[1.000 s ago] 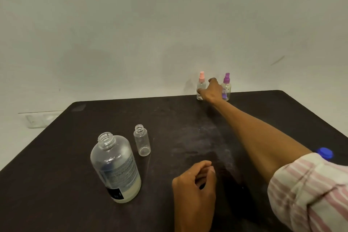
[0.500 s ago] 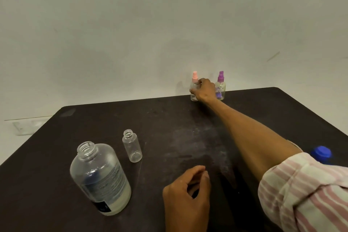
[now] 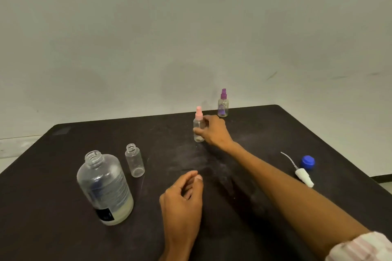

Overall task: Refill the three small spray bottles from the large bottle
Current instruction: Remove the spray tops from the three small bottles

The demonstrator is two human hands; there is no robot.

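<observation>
Right hand (image 3: 214, 131) has pulled the pink-capped bottle (image 3: 198, 125) nearer, leaving the purple-capped bottle (image 3: 223, 104).

A plain, pale grey-white painted wall (image 3: 191, 27) fills the upper half of the view, lit evenly and dimly, with faint darker smudges and a few short dark scuff marks on its right side. In front of it stands a dark brown-black matte counter (image 3: 63, 229) with rounded far corners; its top shows pale dusty streaks and smears near the middle. A paler rectangular patch lies at its far left corner. Beyond the counter's left edge runs a light strip low on the wall. At the lower right, past the counter's edge, a sliver of pale floor (image 3: 387, 185) meets a dark baseboard.
</observation>
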